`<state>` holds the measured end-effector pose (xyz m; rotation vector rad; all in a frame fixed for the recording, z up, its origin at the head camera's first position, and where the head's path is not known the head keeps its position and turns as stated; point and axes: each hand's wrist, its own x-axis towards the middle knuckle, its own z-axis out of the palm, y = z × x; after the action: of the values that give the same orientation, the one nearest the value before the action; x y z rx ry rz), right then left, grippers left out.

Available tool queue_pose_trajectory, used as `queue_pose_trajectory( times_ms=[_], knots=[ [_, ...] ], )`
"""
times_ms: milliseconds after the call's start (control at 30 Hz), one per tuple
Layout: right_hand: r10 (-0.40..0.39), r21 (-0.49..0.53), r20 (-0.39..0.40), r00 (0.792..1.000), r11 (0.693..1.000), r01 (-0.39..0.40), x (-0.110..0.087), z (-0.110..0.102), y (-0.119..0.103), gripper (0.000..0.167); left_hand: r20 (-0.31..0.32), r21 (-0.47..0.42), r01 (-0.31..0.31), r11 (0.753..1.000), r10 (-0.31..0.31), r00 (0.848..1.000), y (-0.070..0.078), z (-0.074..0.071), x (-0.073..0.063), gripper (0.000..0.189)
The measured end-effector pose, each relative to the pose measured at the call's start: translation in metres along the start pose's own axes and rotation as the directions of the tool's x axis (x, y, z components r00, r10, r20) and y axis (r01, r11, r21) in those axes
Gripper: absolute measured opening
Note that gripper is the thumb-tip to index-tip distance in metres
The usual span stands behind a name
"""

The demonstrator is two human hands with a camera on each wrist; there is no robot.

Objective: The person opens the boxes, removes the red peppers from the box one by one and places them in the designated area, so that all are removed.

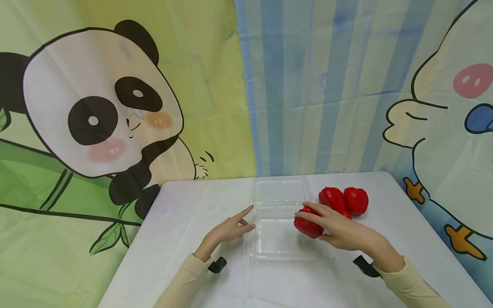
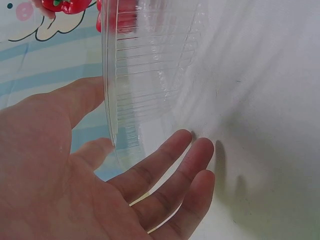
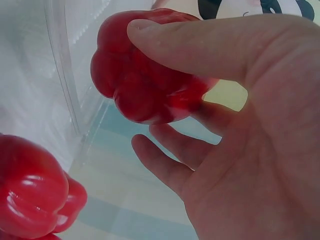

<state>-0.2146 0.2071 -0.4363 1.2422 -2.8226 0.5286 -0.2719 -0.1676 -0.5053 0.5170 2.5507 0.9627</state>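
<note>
My right hand (image 1: 344, 226) grips a glossy red bell pepper (image 1: 308, 224) above the right part of a clear plastic clamshell box (image 1: 271, 237). In the right wrist view the thumb lies across the held pepper (image 3: 145, 75), with fingers on its far side. The box lies with its lid (image 1: 279, 191) folded back, away from me. Beside the box's left edge is my left hand (image 1: 227, 229), its fingers extended. The left wrist view puts the thumb and a finger of that hand (image 2: 100, 165) at the box's rim, apparently touching it.
Right of the box, more red bell peppers (image 1: 356, 201) sit close together on the white table (image 1: 200, 205), one partly hidden by the right hand. A printed cloth with a panda (image 1: 104, 98) and blue stripes hangs behind the table.
</note>
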Motion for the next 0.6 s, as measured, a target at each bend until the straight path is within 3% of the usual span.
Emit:
queue_pose_trajectory(
  times_ms=[600],
  knots=[
    [0.054,0.029,-0.023,0.998,0.998,-0.053,-0.012,-0.006,0.001,0.098,0.000,-0.009,-0.007,1.000,0.007,1.000,-0.002,0.000,0.001,0.076]
  ],
)
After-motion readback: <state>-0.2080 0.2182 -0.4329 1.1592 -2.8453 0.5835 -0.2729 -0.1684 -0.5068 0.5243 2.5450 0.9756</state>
